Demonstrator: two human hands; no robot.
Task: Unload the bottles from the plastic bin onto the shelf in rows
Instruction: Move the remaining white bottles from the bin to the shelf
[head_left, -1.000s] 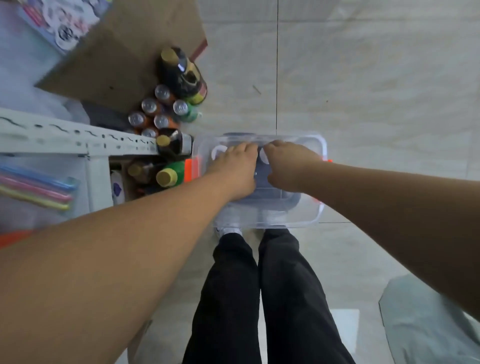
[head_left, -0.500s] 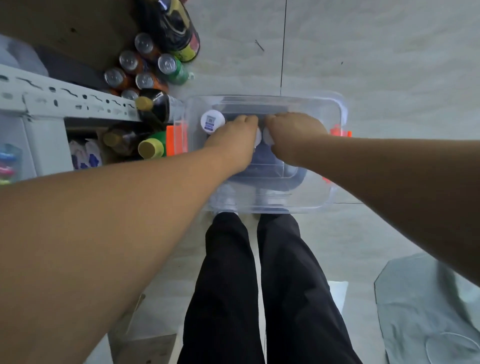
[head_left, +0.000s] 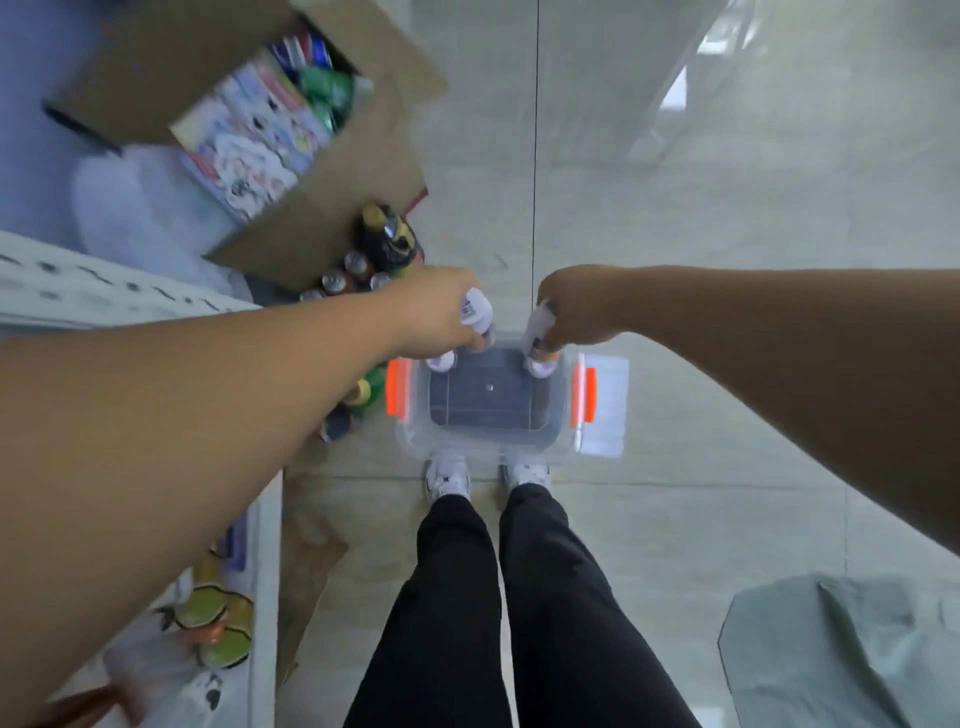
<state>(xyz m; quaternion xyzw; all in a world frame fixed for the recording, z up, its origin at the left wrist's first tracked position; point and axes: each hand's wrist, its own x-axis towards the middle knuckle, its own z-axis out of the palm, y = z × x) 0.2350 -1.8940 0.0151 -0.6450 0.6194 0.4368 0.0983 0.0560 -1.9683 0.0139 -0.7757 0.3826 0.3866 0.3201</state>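
While both hands hang over the far end of the plastic bin (head_left: 467, 448), the left grip (head_left: 441, 312) is curled round small white bottles (head_left: 477, 312), two as far as the blur allows, and the right grip (head_left: 576, 306) is wrapped round a white bottle (head_left: 537, 332) of the same kind. All of them are held clear above the bin's rim, not resting in it.

The bin sits on the tiled floor just ahead of the person's shoes (head_left: 448, 479). Its dark bottom shows bare, with nothing else visible inside, so I judge the unloading nearly finished. What is left is carrying these last bottles to the white shelf (head_left: 104, 291) on the left and setting them in a row.

Room on that side is tight. A cluster of cans (head_left: 358, 275) and dark bottles (head_left: 387, 239) stands close to the bin's left orange latch (head_left: 399, 387); whether they stand on the lowest shelf level or on the floor I cannot tell. The shelf's perforated beam juts forward above them, and the flap of a cardboard box (head_left: 332, 171) reaches down beside it. To the right and beyond the bin there is open tile, apart from a grey cover (head_left: 841, 649) near the lower right.
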